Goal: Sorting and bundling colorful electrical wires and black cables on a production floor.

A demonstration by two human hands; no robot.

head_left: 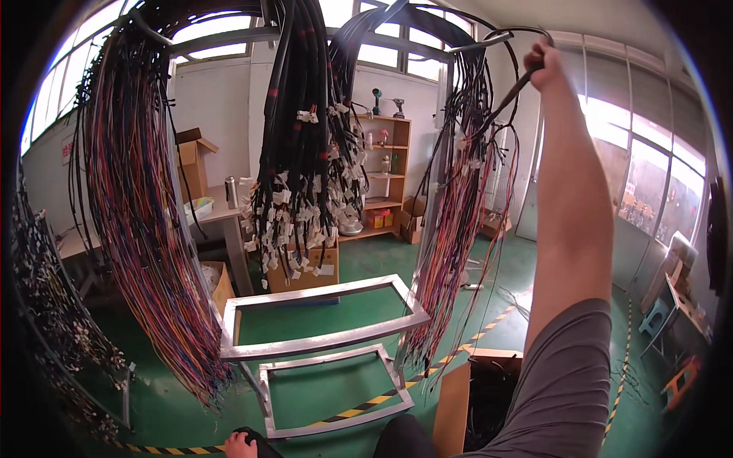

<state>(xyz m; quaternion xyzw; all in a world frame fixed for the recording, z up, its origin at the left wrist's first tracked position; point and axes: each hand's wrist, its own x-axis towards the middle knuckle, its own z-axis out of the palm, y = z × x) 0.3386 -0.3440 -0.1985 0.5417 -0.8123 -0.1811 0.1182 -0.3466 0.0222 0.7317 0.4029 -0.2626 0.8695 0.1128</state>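
My right hand (546, 65) is raised high at the upper right, closed around a black cable (513, 93) that loops over the top bar of a hanging rack. Below that grip hangs a bundle of thin red and multicoloured wires (450, 259). My left hand (238, 444) shows only at the bottom edge, low by the floor; its fingers are mostly hidden. In the middle a thick bunch of black cables with white connectors (301, 191) hangs down. A big sheaf of coloured wires (145, 229) hangs at the left.
A grey metal frame (321, 343) stands on the green floor below the bundles. An open cardboard box (481, 397) is beside my right side. A wooden shelf (385, 172), a table with a flask, and more boxes stand behind. Yellow-black tape marks the floor.
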